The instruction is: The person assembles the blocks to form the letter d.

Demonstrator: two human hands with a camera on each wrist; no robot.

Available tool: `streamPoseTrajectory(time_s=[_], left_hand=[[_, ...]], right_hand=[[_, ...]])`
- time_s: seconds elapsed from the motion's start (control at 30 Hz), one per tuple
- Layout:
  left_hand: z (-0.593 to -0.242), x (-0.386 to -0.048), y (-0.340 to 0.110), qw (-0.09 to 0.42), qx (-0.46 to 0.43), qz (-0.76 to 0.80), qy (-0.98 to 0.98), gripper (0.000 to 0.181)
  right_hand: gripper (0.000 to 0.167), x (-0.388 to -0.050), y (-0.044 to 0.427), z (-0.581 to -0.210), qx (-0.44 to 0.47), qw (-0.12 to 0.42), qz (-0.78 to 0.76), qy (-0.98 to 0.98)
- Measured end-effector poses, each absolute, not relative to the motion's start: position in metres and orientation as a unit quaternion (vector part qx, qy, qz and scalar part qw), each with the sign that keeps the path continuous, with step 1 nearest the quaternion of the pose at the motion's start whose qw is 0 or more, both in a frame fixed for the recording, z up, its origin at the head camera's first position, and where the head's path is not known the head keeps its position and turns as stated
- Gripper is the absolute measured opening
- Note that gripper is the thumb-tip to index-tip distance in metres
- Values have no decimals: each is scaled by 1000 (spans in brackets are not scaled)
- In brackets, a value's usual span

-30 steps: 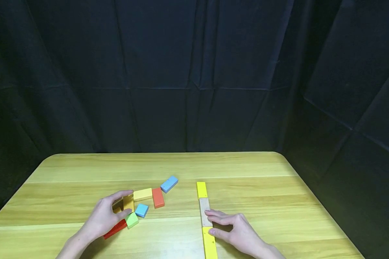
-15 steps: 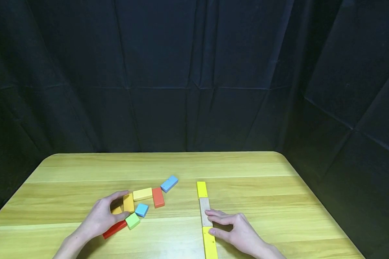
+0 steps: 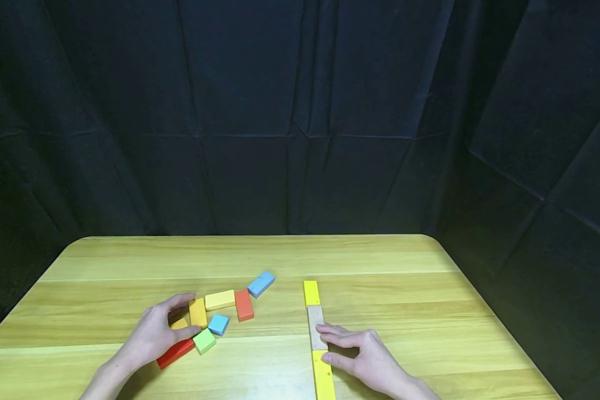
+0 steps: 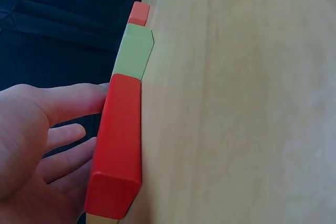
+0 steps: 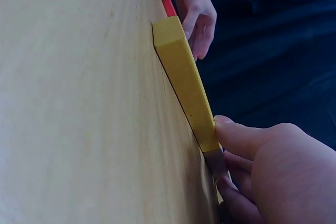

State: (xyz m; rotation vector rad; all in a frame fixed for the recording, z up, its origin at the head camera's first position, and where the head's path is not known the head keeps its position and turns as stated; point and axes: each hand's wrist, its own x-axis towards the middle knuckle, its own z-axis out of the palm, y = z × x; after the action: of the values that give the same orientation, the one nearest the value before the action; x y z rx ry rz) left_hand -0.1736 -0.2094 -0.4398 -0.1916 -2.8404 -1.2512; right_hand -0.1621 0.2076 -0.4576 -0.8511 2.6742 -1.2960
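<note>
In the head view my left hand (image 3: pixel 155 330) curves loosely around the near-left blocks. Its thumb tip lies by the lower edge of an orange block (image 3: pixel 198 313), close to a light green block (image 3: pixel 204 341); the index fingertip is by the upper left corner. A second orange block (image 3: pixel 179 324) shows partly behind the hand, and a red block (image 3: pixel 176 353) lies below the thumb. My right hand (image 3: pixel 365 355) rests along a straight row: its thumb touches the long yellow block (image 3: pixel 323 378), and its fingertips touch the grey block (image 3: pixel 316 328). Neither hand visibly grips a block.
A small yellow block (image 3: pixel 311 293) heads the row on the wooden table (image 3: pixel 405 289). Between the hands lie a pale yellow block (image 3: pixel 220 300), a coral block (image 3: pixel 244 305), a small blue block (image 3: pixel 219 324) and a longer blue block (image 3: pixel 261 284). Dark curtains (image 3: pixel 300 139) hang behind.
My left hand has drawn slightly left, its index fingertip moving off the orange block's top edge. The green block has shifted a little right and toward me. My right hand stays still.
</note>
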Motion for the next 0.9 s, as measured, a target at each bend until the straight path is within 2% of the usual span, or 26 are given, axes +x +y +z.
streamPoseTrajectory(time_s=[0.9], left_hand=[[-439, -174, -211, 30, -58, -398, -915, 70]], right_hand=[[45, -163, 209, -456, -269, 44, -429, 861]])
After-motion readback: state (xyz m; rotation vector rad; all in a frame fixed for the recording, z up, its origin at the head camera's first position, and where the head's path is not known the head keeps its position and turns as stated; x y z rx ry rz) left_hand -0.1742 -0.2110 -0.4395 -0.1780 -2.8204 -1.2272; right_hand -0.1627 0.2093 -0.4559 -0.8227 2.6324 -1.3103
